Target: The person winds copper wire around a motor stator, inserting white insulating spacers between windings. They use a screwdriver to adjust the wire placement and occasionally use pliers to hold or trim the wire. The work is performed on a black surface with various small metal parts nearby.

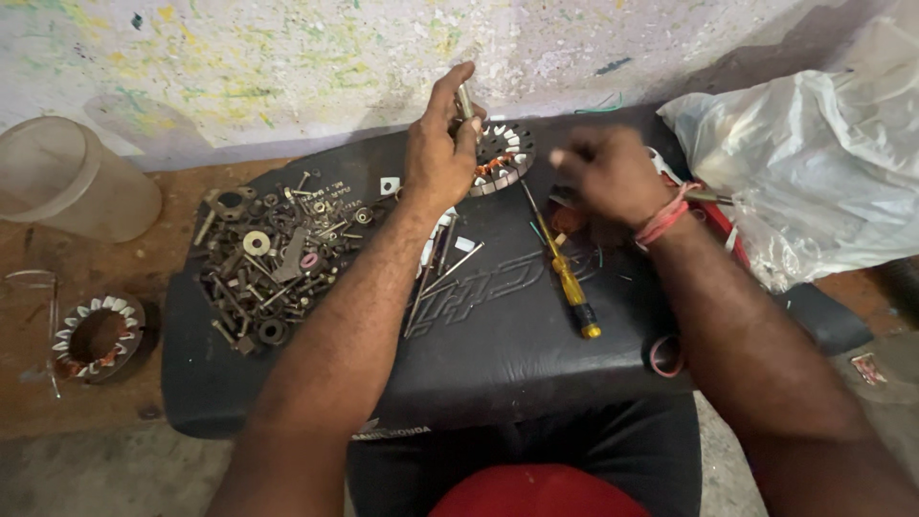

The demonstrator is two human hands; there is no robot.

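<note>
Lap: red cloth (536, 493) at 6 o'clock, nearest the viewer, under the edge of a black padded seat (316, 383) that serves as the work surface.
Left hand (438, 153): at 12 o'clock, fingers (450, 91) closed around a slim metal tool (465, 100) held upright.
Stator (500, 158): round wound coil ring, just beside the left hand at its 3 o'clock, lying on the seat.
Right hand (608, 172): at 1 o'clock, fingers curled into a loose fist; whether it holds anything cannot be told.
Screwdriver (565, 273): yellow handle, centre of the seat.
Hardware pile (273, 254): bolts, washers and nuts at 9 o'clock.
Second stator (96, 335): far left on the floor.
Plastic bag (814, 163): at 3 o'clock.
</note>
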